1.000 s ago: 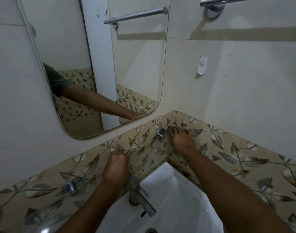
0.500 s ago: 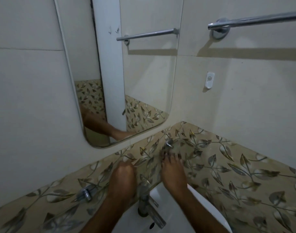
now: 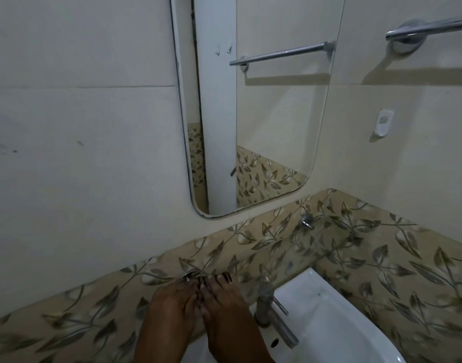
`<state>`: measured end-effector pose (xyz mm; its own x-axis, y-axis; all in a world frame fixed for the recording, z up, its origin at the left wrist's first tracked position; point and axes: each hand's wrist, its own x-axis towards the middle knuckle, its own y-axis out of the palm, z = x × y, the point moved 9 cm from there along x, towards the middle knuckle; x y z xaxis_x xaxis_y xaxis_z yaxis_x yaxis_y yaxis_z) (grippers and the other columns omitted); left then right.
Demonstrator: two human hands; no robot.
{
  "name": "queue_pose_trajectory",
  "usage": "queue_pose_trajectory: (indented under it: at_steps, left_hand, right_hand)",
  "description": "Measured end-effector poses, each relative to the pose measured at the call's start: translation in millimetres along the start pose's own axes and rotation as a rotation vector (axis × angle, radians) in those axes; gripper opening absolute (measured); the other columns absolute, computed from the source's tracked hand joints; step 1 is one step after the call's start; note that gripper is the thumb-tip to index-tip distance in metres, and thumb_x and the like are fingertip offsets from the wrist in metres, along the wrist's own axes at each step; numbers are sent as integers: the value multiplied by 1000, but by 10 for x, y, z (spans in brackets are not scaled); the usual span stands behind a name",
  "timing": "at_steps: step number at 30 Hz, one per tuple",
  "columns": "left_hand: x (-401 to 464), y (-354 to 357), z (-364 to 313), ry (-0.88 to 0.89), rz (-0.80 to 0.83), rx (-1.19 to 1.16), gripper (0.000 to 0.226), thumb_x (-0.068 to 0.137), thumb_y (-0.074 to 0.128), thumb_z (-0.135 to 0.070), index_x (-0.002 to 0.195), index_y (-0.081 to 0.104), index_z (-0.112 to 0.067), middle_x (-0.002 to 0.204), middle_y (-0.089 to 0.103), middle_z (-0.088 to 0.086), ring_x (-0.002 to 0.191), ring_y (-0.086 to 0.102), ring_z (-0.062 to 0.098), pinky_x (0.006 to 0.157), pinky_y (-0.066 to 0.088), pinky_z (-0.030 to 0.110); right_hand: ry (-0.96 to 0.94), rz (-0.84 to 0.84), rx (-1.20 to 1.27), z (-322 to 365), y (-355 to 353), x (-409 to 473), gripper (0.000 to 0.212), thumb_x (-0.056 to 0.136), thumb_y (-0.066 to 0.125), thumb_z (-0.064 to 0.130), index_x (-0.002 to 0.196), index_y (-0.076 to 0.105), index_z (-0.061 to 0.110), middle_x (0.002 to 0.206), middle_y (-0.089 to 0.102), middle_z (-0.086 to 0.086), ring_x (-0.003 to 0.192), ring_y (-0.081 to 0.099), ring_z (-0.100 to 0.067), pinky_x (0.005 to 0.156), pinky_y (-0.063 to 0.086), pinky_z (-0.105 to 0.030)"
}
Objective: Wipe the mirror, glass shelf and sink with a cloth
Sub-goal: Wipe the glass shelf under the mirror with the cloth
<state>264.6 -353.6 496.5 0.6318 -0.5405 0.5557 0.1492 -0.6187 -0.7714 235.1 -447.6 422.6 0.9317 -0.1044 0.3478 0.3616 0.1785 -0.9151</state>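
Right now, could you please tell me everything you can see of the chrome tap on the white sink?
The chrome tap stands upright at the back rim of the white ceramic sink, to the right of the person's two hands. It has a dull metallic cylindrical body, a thin lever sticking out to the right, and a straight spout angled down over the basin. No water runs from it, and neither hand touches it.

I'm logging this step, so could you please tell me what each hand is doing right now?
Left hand: fingers extended at the glass shelf, holding nothing visible; open.
Right hand: fingers straight beside the left, holding nothing visible; open.
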Motion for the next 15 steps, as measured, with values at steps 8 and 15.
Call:
queue_pose_trajectory:
  at_steps: [8,15]
  left_hand:
    - [-691,-266,762,-408,-37,-52,48,73,41,-45,87,80,-20,86,77,2,76,73,16,77,35,0]
    - [-804,-467,888,-462,-26,96,11,73,68,-17,71,79,-17,69,73,4,64,71,22,59,49,24]
  right_hand:
    - [-161,0,92,787,53,-102,48,84,42,48,113,75,28,122,71,7,114,67,-14,96,54,-32]
    - [-159,-271,203,1197,-76,-233,50,103,29,41,113,75,24,121,72,3,114,67,-17,103,39,-32]
